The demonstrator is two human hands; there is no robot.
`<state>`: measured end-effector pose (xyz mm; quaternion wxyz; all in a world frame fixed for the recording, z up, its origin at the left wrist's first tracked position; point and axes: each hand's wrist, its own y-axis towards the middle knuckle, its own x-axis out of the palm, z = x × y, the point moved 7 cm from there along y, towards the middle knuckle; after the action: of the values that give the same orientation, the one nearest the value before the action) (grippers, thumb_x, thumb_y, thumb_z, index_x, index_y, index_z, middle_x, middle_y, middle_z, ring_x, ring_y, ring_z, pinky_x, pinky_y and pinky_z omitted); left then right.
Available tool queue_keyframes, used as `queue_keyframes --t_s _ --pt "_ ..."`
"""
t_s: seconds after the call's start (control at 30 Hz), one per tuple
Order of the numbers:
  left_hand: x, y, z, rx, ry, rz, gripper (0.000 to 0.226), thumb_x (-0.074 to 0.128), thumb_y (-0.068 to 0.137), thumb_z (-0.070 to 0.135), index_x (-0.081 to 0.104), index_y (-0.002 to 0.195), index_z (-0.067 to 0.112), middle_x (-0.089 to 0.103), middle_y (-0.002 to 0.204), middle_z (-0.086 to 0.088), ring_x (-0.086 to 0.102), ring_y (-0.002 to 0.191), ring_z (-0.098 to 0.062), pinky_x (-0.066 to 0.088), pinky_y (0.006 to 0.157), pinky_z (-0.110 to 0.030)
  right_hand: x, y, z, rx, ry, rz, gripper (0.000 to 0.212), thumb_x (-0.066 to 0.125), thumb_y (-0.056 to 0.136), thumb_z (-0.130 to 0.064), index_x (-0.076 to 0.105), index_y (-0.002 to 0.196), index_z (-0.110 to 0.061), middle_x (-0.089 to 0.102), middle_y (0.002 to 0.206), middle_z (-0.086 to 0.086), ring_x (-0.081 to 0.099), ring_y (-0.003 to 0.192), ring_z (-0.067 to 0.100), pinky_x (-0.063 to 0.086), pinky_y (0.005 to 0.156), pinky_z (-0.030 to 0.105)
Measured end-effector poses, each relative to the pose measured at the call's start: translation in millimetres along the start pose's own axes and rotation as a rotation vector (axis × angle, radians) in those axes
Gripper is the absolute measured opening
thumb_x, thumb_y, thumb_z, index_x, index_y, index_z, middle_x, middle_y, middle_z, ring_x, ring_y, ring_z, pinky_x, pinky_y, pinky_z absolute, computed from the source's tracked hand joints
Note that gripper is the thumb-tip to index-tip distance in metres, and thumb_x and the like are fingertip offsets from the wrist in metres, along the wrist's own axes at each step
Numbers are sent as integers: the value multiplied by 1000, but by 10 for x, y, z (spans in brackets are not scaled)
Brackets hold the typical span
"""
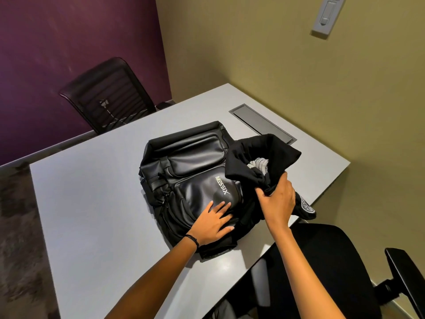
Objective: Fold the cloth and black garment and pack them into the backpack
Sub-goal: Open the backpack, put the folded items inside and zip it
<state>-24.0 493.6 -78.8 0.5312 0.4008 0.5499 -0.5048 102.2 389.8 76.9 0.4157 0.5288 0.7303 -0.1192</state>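
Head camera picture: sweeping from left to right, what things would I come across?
A mesh chair → backpack → black garment, gripped by the right hand → armrest of the near black chair.

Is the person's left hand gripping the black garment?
No, the left hand rests flat on the backpack, fingers straight, while the right hand grips the black garment.

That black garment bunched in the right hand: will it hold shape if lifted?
Probably not: the black garment droops in loose folds from the right hand, so it looks floppy. Its patched end hangs past the table edge and may trail. Likely light, since one hand gathers it.
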Motion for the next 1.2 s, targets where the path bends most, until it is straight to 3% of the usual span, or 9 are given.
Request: queue_keyframes --t_s 0.07,0.17,0.4,0.57,0.7,0.8,0.93,1.07,1.2 --pt "3 -5 1 7 8 33 61 13 96 49 38 142 18 22 156 -3 18 145 -21 10 118 -48 20 21 55 100 70 -7 80 74 75 -23 32 139 1 56 118 22 49 113 39 40 95 45" --pt "-34 -27 -10 22 80 101 45 39 97 25 39 141 17 30 153 -5 31 140 -23 25 113 -46 43 43 99 164 150 6 81 72 75 -27 30 141 -4 56 118 18 50 114 36 41 94 45" --pt "-171 -15 -137 23 87 225 81 58 82 -6 19 148 22 13 158 -3 21 144 -26 26 115 -45 19 86 87 131 110 -6 79 71 76 -25 30 140 -4 55 117 19 49 112 36 40 94 44" --pt "-335 23 -308 52 -83 249 73 64 80 -4 36 138 30 37 148 -9 42 133 -30 42 104 -47 -29 116 81 118 108 9 79 72 76 -24 31 140 -3 55 117 19 49 113 36 40 94 44" --pt "-699 0 -429 113 -136 319 50 50 95 17 38 141 34 26 153 5 24 141 -15 16 117 -28 -7 118 65 119 106 -1 80 72 76 -25 30 140 -3 55 119 19 49 114 36 40 95 45" --pt "-864 108 -707 -5 -284 331 53 53 94 28 33 142 38 31 148 18 24 137 0 24 107 -18 25 101 -13 93 84 -11 77 72 75 -25 33 138 -2 56 115 20 50 110 37 41 92 44" --pt "-1124 177 -1087 -76 -302 384 54 51 82 -6 56 128 22 34 151 -1 46 126 -26 46 89 -35 99 19 -252 -39 -6 -20 69 76 69 -18 44 126 5 60 103 23 55 99 41 44 86 45" --pt "-1530 218 -1249 -185 -472 458 40 50 95 10 49 135 15 42 146 -2 46 128 -24 38 101 -29 339 -126 -472 -286 -114 -33 72 88 54 -21 51 112 2 64 92 18 62 88 37 50 81 41" --pt "-1615 329 -1377 -213 -408 363 42 49 98 18 43 139 21 38 149 -2 38 134 -25 31 109 -32 556 -260 -649 -433 -204 -35 78 90 46 -32 48 107 -7 62 85 8 60 80 29 39 78 28"
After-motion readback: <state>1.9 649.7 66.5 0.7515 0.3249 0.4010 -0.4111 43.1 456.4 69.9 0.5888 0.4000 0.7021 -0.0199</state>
